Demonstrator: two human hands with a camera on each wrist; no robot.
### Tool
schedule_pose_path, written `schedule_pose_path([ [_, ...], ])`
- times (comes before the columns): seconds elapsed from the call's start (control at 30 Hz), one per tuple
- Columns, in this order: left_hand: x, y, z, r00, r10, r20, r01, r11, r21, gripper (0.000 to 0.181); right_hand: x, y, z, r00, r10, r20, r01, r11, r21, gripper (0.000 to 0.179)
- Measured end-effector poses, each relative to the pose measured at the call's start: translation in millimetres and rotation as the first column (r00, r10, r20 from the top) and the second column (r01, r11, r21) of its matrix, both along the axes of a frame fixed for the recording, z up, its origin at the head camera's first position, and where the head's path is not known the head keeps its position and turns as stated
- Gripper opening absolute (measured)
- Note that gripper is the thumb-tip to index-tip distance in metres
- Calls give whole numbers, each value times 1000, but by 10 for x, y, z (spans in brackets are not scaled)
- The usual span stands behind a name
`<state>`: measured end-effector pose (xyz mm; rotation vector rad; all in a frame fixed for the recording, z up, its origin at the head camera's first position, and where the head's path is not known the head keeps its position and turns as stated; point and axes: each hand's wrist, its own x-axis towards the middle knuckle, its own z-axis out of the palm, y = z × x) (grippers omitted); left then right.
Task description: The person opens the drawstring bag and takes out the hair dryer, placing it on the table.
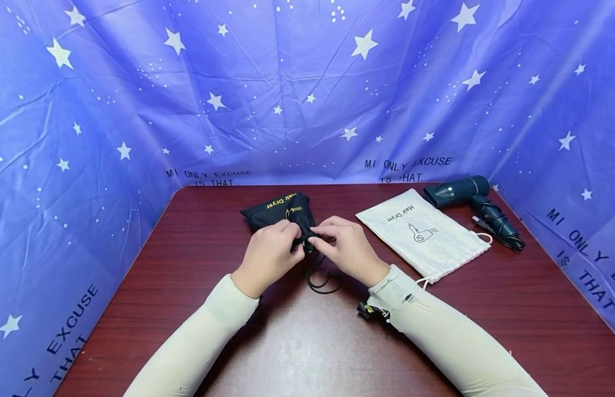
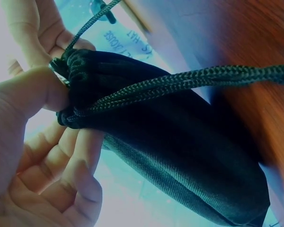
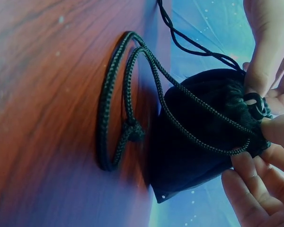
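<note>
A black drawstring pouch (image 1: pixel 260 219) with yellow "Hair Dryer" lettering lies at the middle of the table, its gathered mouth toward me. My left hand (image 1: pixel 271 255) pinches one side of that mouth between thumb and fingers. From the other side, my right hand (image 1: pixel 351 249) grips the mouth's edge, thumb on top. In the left wrist view the gathered fabric (image 2: pixel 80 78) bunches at the fingertips, with a black cord (image 2: pixel 199 78) stretching rightward. The right wrist view shows the cord looped and hanging, with a knot (image 3: pixel 133 130) in it. The pouch's inside is hidden.
To the right lies a white drawstring bag (image 1: pixel 397 218) printed "Hair Dryer", with white cords at its near end. Behind it sits a dark hair dryer (image 1: pixel 456 190) with its cable wrapped round the handle. A blue star-patterned curtain (image 1: pixel 287 71) encloses the red-brown table (image 1: pixel 188 242).
</note>
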<state>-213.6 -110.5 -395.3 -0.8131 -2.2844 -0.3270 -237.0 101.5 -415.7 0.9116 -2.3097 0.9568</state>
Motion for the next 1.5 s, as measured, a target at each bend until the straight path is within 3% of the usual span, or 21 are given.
schedule_pose_path([
  [1.5,2,-46,49,999,23,27,-24,1000,8,17,-32,33,14,993,-33,-116,35,999,22,21],
])
